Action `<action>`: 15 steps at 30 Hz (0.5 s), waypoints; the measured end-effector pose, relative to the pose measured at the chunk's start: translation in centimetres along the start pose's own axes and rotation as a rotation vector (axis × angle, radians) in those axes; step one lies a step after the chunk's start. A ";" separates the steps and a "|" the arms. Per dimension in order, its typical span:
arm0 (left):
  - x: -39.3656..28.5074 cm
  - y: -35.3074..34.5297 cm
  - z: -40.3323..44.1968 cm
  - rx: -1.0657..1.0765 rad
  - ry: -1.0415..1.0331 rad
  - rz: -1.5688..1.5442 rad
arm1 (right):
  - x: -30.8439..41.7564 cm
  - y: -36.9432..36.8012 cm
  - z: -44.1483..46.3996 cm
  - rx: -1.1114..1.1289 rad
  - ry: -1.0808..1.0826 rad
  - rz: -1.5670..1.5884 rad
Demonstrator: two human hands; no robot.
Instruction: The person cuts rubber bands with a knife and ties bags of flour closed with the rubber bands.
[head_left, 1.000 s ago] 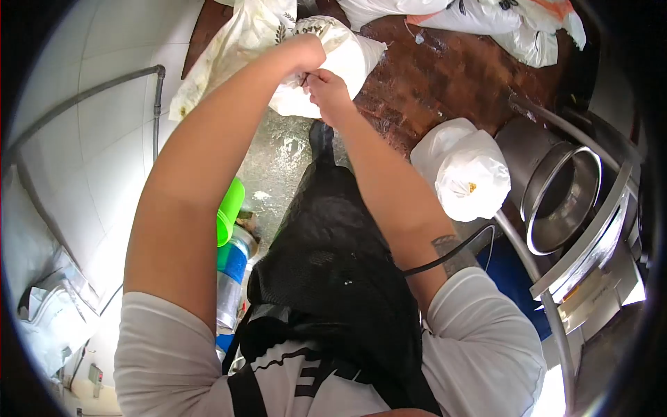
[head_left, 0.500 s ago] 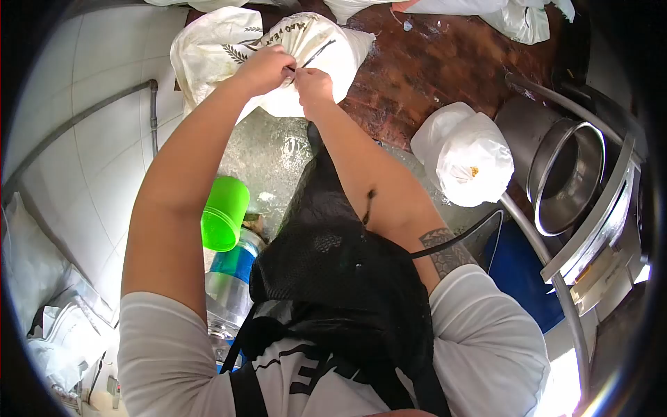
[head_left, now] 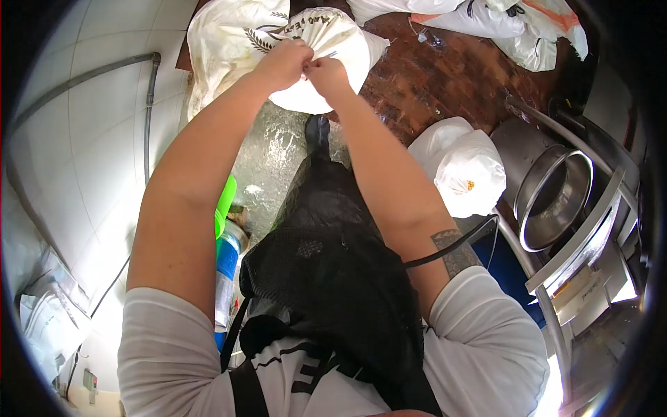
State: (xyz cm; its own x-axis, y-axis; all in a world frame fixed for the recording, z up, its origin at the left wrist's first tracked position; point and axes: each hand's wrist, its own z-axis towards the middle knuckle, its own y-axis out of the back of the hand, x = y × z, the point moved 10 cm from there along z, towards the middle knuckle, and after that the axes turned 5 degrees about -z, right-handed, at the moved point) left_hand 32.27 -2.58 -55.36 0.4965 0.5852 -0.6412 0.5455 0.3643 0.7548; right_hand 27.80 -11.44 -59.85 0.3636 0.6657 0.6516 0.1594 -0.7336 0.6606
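Note:
A full white sack (head_left: 333, 35) with dark printing stands at the top of the view, its gathered top facing me. My left hand (head_left: 283, 64) is closed in a pinch over that gathered top. Beside it, fingertips nearly touching, my right hand (head_left: 328, 78) is pinched shut too. A thin black tie (head_left: 332, 54) sticks out a little just past my right fingers; the rest of it is hidden by the hands. Against the left of this sack leans another white sack (head_left: 219, 48) with a leaf print.
White plastic bags (head_left: 476, 177) stand at the right near a steel pot (head_left: 556, 198) and metal rails. More sacks (head_left: 507, 35) lie on the brown floor at the back. A green container (head_left: 224, 205) and a blue-labelled bottle (head_left: 227, 260) are partly behind my left arm.
The view has shifted, and the sack and both hands sit farther right in it. The long black tie end seen before is now mostly hidden. The green container is more covered by my arm.

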 end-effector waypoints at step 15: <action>-6.0 2.5 -1.2 0.101 -0.045 0.501 | 4.0 1.7 0.0 0.260 0.484 -0.190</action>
State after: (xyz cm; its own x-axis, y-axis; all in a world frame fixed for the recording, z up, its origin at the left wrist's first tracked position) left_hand 29.85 -4.35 -49.47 0.7409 0.6377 -0.2106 0.2944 -0.0265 0.9553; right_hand 29.55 -10.02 -56.18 -0.1447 0.7307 0.6672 0.4234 -0.5638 0.7092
